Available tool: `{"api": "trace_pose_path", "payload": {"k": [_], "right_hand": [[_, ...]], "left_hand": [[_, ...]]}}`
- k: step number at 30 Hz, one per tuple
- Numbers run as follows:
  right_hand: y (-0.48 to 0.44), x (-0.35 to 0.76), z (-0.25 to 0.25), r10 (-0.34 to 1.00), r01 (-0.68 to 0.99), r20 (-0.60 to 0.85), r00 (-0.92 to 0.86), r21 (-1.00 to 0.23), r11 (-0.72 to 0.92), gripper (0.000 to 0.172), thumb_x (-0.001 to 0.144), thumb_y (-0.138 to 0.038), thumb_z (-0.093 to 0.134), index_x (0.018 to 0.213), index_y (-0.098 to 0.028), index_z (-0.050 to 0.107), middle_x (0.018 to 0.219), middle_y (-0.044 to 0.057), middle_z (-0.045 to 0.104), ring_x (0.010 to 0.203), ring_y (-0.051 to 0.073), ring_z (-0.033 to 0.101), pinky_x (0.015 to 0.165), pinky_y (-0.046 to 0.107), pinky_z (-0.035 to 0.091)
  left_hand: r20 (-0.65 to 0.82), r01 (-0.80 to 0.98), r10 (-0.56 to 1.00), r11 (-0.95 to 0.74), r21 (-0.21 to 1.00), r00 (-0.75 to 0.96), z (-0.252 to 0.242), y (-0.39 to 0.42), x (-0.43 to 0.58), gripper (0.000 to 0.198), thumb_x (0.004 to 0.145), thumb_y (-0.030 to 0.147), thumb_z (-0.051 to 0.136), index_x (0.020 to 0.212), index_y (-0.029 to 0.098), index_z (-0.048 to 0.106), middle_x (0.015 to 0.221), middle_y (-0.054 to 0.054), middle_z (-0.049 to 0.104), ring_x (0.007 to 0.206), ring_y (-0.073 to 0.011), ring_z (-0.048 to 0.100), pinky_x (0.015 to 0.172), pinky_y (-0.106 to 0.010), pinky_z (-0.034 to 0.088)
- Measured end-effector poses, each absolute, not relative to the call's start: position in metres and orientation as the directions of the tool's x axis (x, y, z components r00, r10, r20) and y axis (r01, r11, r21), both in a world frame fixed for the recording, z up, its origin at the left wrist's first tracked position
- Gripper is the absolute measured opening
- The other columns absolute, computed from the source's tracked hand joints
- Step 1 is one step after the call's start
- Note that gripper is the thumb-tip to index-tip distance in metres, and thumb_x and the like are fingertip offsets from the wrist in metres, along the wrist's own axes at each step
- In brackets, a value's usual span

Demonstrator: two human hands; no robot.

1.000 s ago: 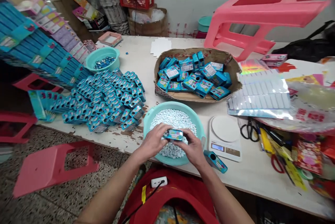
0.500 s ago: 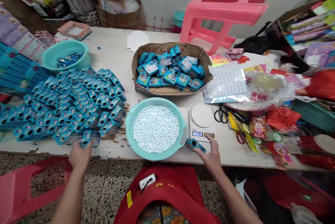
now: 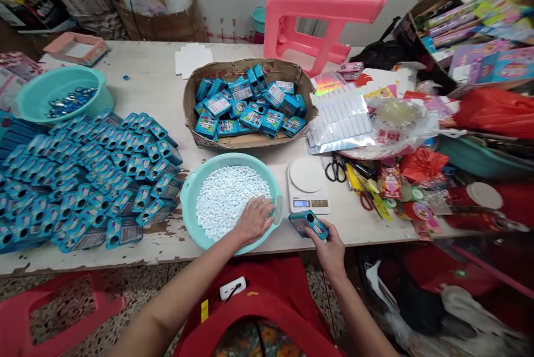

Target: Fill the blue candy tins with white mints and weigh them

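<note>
My left hand (image 3: 254,221) is in the turquoise basin (image 3: 188,218), its fingers spread over the small white pellets (image 3: 221,198) near the right rim. The fingertips touch the pellets and are partly hidden. In my right hand (image 3: 331,248) is a small blue box (image 3: 301,226) with a round dark hole in its top, gripped at the table's front edge. Just behind that box stands a white kitchen scale (image 3: 308,182) with a lit display. Many similar blue boxes (image 3: 125,232) stand packed together to the left of the basin.
A cut-down cardboard box (image 3: 196,137) holds more blue boxes behind the basin. Another turquoise basin (image 3: 33,104) contains shiny blue pieces. Scissors (image 3: 335,169), cutters and packaging crowd the right side. A pink stool (image 3: 287,9) lies on the table at the back.
My left hand has left the blue boxes and moved right into the basin of pellets. My right hand has raised and tilted its blue box. The view has shifted right.
</note>
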State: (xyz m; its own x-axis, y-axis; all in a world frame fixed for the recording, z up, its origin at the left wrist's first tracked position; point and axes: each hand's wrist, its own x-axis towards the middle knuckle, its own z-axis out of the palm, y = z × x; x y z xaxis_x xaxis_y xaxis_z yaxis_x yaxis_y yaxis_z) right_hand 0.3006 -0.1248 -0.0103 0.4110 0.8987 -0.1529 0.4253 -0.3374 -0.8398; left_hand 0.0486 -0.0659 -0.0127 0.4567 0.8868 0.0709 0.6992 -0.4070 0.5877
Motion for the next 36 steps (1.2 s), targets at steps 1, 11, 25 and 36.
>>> {"api": "trace_pose_path", "payload": {"k": [1, 11, 25, 36], "right_hand": [[-0.127, 0.301, -0.005, 0.893, 0.409, -0.155, 0.423, -0.847, -0.341, 0.051, 0.066, -0.048, 0.072, 0.104, -0.016, 0.061, 0.094, 0.007, 0.066, 0.083, 0.023, 0.061, 0.081, 0.041, 0.048], [-0.127, 0.28, 0.046, 0.91, 0.267, -0.162, 0.382, -0.923, -0.277, 0.043, 0.071, -0.042, 0.07, 0.106, -0.017, 0.061, 0.094, 0.006, 0.065, 0.083, 0.02, 0.061, 0.078, 0.036, 0.051], [-0.061, 0.173, 0.052, 0.97, 0.556, 0.119, -0.212, -0.801, 0.22, 0.032, 0.078, -0.036, 0.069, 0.106, -0.024, 0.062, 0.095, 0.007, 0.065, 0.09, 0.024, 0.059, 0.082, 0.038, 0.047], [-0.052, 0.152, 0.046, 0.934, 0.632, 0.108, -0.34, -0.709, 0.313, 0.032, 0.077, -0.035, 0.069, 0.106, -0.023, 0.062, 0.094, 0.007, 0.064, 0.09, 0.025, 0.057, 0.079, 0.037, 0.045]], "left_hand": [[0.061, 0.699, 0.872, -0.429, 0.572, 0.486, -0.019, -0.061, 0.057, 0.031, 0.089, 0.028, 0.043, 0.118, 0.021, 0.053, 0.126, -0.011, 0.052, 0.125, -0.0254, 0.04, 0.107, -0.047, 0.027], [-0.109, 0.709, 0.956, -0.124, 0.694, 0.274, -0.021, -0.04, 0.01, 0.015, 0.077, 0.034, 0.058, 0.072, 0.02, 0.06, 0.087, -0.011, 0.06, 0.095, -0.0275, 0.051, 0.085, -0.04, 0.036], [-0.283, -0.113, 0.907, 0.26, 0.959, -0.312, 0.051, -0.032, 0.015, 0.029, 0.081, 0.049, 0.047, 0.08, 0.02, 0.049, 0.073, 0.0, 0.055, 0.048, -0.0089, 0.048, 0.042, -0.021, 0.034], [-0.324, -0.545, 0.882, 0.094, 0.833, -0.343, 0.065, -0.03, 0.018, 0.02, 0.077, 0.035, 0.061, 0.075, 0.018, 0.051, 0.073, 0.003, 0.059, 0.057, -0.011, 0.06, 0.062, -0.027, 0.048]]}}
